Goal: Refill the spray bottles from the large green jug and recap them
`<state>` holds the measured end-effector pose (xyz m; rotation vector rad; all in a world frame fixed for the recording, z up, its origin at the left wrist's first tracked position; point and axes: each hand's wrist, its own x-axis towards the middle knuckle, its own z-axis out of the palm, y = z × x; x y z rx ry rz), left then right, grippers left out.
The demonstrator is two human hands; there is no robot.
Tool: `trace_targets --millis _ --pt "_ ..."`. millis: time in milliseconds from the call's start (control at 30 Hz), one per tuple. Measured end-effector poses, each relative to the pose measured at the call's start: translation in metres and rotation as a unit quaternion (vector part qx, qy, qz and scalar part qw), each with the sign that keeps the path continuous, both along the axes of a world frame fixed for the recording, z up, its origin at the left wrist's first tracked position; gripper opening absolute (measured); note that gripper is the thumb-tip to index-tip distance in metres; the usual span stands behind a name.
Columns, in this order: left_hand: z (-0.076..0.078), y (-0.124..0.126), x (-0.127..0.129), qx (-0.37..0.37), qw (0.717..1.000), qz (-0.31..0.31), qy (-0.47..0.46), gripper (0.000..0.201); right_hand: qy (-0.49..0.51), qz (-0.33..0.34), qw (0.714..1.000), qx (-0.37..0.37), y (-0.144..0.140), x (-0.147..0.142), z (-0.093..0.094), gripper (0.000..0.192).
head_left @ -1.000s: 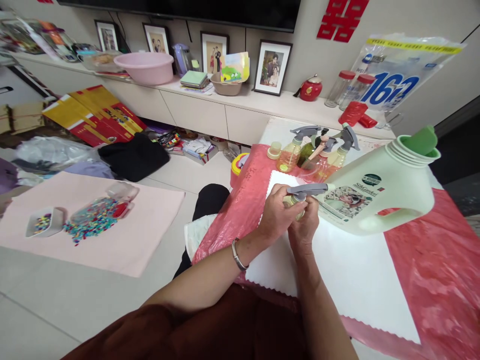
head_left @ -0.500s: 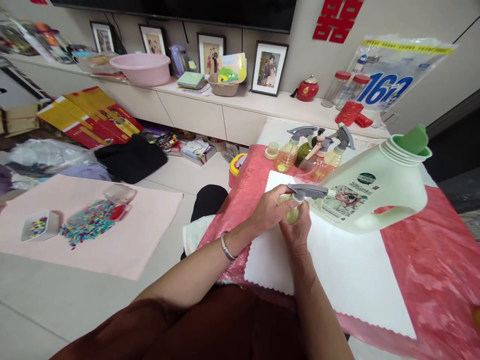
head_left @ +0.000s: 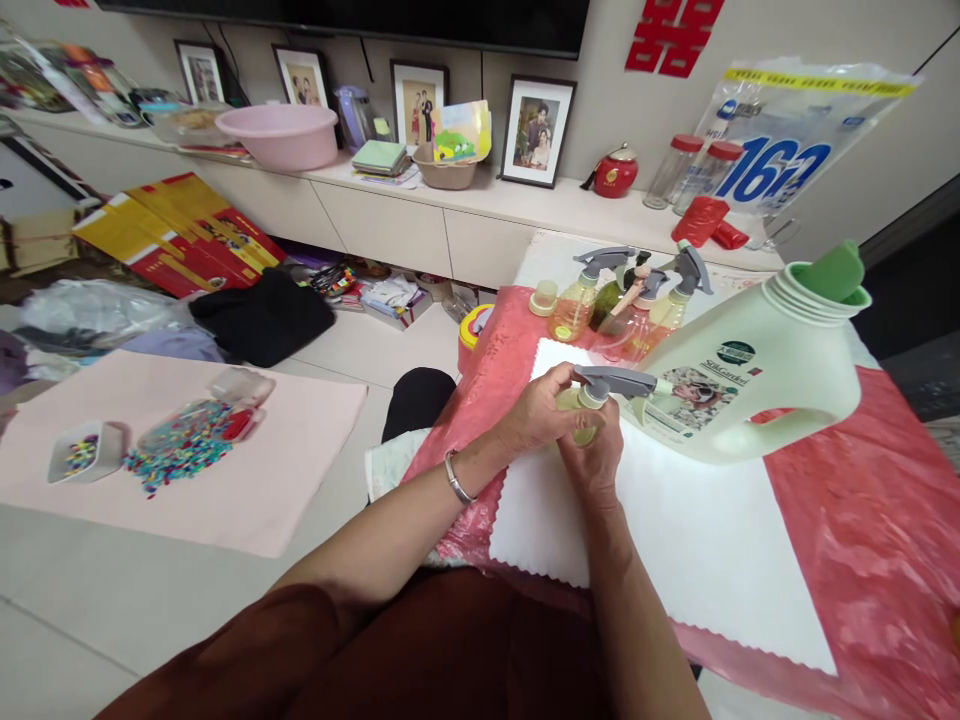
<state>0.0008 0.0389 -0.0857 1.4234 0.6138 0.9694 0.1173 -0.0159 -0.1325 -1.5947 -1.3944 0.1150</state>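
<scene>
Item 1: small spray bottle (head_left: 586,412), pale yellow body with grey trigger head, held above the white sheet (head_left: 697,560) at centre frame. Left hand (head_left: 536,410) curled closed around the bottle from 9 o'clock, fingers wrapped on its neck. Right hand (head_left: 594,460) closed on the bottle's lower body from 6 o'clock.

Item 2: large pale-green jug (head_left: 757,375), lying tilted at 3 o'clock of the hands, green spout uppermost, nozzle of the bottle just beside its label.

Item 3: cluster of 4 spray bottles (head_left: 626,295) at 12 o'clock, on the red plastic cover (head_left: 870,530).

Item 4: silver bangle (head_left: 454,478) on the left wrist.
</scene>
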Motion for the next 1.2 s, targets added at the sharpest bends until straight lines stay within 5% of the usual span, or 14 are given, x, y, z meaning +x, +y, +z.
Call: trace_targets --millis 267,767,1000,1200 --pt "0.009 -0.002 0.008 0.005 0.998 0.064 0.009 0.039 -0.017 -0.004 1.000 0.014 0.001 0.004 -0.003 0.055" --pt "0.007 0.003 0.000 0.003 0.999 -0.021 -0.044 0.038 -0.027 -0.016 0.999 0.020 -0.002 -0.001 0.006 0.043" --pt "0.000 0.008 -0.003 0.024 0.999 -0.027 0.008 0.031 -0.028 -0.020 0.999 0.016 -0.002 -0.001 0.004 0.047" --pt "-0.003 0.005 -0.001 0.050 0.998 -0.005 0.023 0.044 -0.034 -0.018 0.999 0.016 -0.001 0.001 -0.005 0.052"
